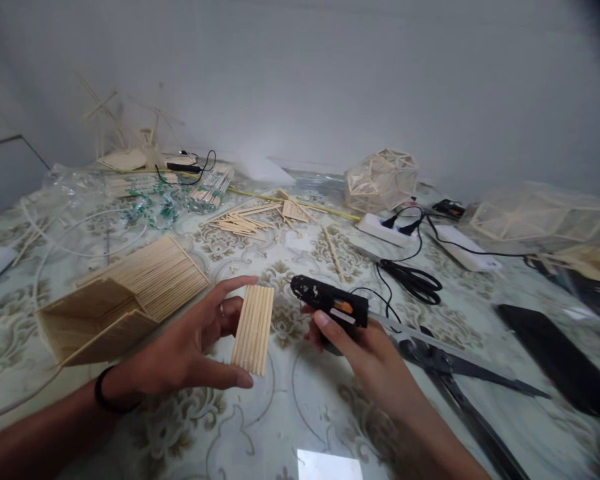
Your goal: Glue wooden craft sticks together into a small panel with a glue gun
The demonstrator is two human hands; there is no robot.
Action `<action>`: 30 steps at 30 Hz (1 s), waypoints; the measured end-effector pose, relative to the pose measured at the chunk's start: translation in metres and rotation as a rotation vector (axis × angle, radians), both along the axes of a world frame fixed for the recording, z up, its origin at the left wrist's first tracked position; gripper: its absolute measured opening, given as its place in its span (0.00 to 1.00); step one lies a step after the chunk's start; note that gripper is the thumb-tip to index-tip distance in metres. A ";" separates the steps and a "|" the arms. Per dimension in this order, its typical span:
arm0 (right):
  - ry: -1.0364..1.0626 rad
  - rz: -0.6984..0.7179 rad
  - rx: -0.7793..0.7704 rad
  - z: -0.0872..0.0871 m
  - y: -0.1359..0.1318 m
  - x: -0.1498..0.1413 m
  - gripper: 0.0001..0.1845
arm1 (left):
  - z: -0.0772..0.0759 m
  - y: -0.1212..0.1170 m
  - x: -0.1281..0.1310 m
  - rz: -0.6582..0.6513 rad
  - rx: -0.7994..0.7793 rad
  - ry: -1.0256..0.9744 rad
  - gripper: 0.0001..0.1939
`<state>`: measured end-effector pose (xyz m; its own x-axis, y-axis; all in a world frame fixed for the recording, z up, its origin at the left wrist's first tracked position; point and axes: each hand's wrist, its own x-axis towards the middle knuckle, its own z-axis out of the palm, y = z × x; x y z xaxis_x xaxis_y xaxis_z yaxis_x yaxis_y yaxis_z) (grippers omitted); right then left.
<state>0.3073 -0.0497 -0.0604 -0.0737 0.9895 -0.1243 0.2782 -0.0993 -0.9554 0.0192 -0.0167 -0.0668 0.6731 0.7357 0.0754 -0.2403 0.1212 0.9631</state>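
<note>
Between the thumb and fingers of my left hand (205, 347) is a small panel of wooden sticks (253, 331), set side by side and held upright by its ends. My right hand (353, 343) is wrapped round a black hot glue gun (330, 300) with an orange mark; a clear glue stick (405, 328) protrudes from its rear. The gun's nozzle points at the panel, a short gap away. Left of my left hand lies a larger box-like structure of wooden sticks (155, 277), its open end facing me.
Black-handled scissors (415, 281), large metal shears (445, 363) and a black phone (555, 353) lie to the right. A white power strip (385, 230) with plugs sits behind. Loose sticks (240, 223), stick bundles (213, 187) and a stick-framed polyhedron (380, 180) occupy the far side.
</note>
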 end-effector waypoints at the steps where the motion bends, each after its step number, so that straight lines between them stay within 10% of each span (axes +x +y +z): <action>1: 0.025 -0.022 0.006 -0.001 0.001 0.000 0.33 | -0.001 0.001 0.000 0.004 -0.002 -0.007 0.53; 11: 0.443 -0.058 -0.048 -0.009 -0.004 -0.017 0.24 | -0.001 -0.009 0.006 -0.024 0.012 0.124 0.52; 21: 0.489 -0.044 -0.129 -0.013 -0.013 -0.023 0.27 | -0.010 -0.016 0.006 0.139 0.703 0.594 0.57; 30: 0.409 -0.035 -0.109 -0.005 -0.019 -0.015 0.24 | -0.002 -0.013 0.004 0.238 0.798 0.591 0.58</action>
<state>0.2923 -0.0687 -0.0659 -0.1054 0.9750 -0.1957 -0.1269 -0.2084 -0.9698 0.0232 -0.0297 -0.0686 0.6046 0.7357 0.3053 0.3657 -0.5969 0.7141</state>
